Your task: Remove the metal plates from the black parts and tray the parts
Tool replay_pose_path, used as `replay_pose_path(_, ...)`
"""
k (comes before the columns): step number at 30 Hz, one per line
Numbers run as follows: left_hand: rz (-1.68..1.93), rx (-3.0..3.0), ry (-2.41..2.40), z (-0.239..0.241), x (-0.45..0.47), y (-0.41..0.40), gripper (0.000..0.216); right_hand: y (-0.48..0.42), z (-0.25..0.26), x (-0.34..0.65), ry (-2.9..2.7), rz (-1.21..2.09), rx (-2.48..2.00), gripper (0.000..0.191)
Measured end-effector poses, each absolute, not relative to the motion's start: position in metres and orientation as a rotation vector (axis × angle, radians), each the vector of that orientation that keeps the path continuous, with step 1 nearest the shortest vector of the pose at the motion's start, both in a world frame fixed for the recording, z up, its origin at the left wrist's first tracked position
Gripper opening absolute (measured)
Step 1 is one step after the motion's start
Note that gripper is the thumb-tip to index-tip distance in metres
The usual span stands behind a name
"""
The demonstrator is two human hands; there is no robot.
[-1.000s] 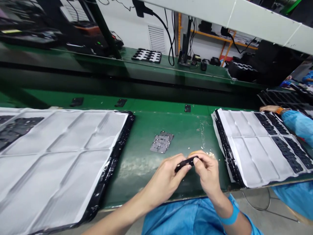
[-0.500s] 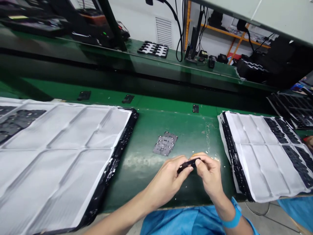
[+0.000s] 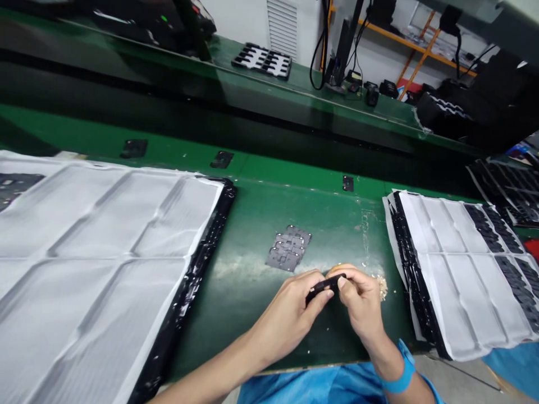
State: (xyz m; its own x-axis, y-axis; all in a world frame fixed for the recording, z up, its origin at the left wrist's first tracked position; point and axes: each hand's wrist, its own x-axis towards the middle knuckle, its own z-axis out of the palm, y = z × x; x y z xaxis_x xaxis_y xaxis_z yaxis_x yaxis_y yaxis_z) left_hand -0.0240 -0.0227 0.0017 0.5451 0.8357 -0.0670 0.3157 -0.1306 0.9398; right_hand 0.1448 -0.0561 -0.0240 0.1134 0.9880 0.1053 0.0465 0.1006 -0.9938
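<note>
My left hand (image 3: 290, 306) pinches one end of a thin black plastic part (image 3: 322, 288), held nearly edge-on above the green bench. At its other end, the thumb and fingers of my right hand (image 3: 357, 300) grip it too. What the right fingertips do on its far side is hidden. Just beyond my hands lies a small overlapping group of flat dark plates (image 3: 289, 248) with cutouts. A scatter of tiny pale bits (image 3: 382, 287) sits beside my right hand.
A large stack of trays with white liners (image 3: 109, 224) fills the left side. Another white-lined tray stack (image 3: 438, 269), partly filled with dark parts, stands at right. Single dark parts (image 3: 222, 159) lie along the bench's back strip. Behind it, a raised shelf carries a black-and-white tray (image 3: 263, 60).
My view has shifted slightly, moving the trays and back shelf within the picture. Both hands keep hold of the black plastic part in almost the same pose. More pale bits show beside my right hand.
</note>
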Motion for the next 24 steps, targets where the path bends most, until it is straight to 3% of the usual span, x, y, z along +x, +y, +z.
replay_pose_path(10,0.538,1.675,0.999,0.001,-0.021,-0.018,0.027,-0.058,-0.023,0.166,-1.278,1.147,-1.130,0.036)
replay_pose_path(15,0.498,1.575,0.893,0.003,-0.009,-0.014,0.026,-0.062,-0.012,0.183,-1.405,0.967,-1.366,0.018)
replay_pose_path(24,0.793,1.305,0.812,-0.001,0.008,-0.025,0.031,-0.073,-0.017,0.183,-1.434,0.725,-1.393,0.021)
